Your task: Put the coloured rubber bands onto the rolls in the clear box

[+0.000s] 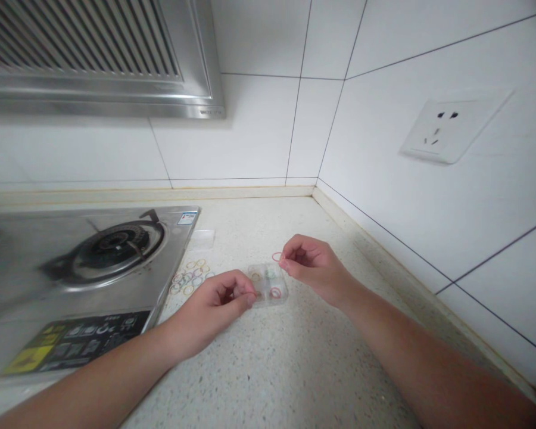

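My right hand [310,262] is closed in a pinch on a small red rubber band [276,257], held above the back right of a clear divided box [282,298]. Inside the box, a red band [275,292] lies in the front right compartment, something greenish in the back right one and yellowish bands [255,276] in the back left. My left hand [226,296] is closed at the box's front left, hiding that compartment. A reddish bit shows by its fingertips, too small to make out. Several loose coloured bands [192,277] are spread left of the box.
A clear plastic lid or tray [202,239] lies behind the loose bands. To the left is a steel gas stove [170,262] with a black burner [118,240], under a range hood [192,59]. Tiled walls meet behind the speckled counter [250,369]; a socket [438,128] is on the right.
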{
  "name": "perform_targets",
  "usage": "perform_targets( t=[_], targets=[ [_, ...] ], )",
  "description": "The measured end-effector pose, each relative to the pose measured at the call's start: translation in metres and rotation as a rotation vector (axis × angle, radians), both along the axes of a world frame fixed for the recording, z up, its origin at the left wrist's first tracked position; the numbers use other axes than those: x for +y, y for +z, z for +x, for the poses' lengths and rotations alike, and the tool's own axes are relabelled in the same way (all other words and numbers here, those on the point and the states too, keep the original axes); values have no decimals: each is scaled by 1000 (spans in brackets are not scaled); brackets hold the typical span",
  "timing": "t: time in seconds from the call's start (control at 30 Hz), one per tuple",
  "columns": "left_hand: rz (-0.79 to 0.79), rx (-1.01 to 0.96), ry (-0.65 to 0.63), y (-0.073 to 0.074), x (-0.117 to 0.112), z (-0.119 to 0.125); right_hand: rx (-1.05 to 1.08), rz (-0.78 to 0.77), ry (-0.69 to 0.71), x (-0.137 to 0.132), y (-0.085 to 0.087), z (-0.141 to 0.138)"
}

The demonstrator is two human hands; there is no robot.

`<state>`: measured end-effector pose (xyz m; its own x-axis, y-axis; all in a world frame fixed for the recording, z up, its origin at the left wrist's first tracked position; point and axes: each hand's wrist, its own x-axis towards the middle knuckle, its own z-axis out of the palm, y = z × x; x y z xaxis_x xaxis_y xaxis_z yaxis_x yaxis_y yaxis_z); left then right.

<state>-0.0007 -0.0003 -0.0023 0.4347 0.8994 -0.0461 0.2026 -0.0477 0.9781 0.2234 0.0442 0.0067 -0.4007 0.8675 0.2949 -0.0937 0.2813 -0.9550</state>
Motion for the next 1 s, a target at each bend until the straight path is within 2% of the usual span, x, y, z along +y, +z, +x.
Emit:
perform_targets(
  t=[0.53,1.0],
  targets=[
    [2,2,-7,-1,0,-1,-31,-23,-39,0,2,1],
    [16,-10,-12,-2,0,-1,-21,30,-41,-1,2,-1]
  ],
)
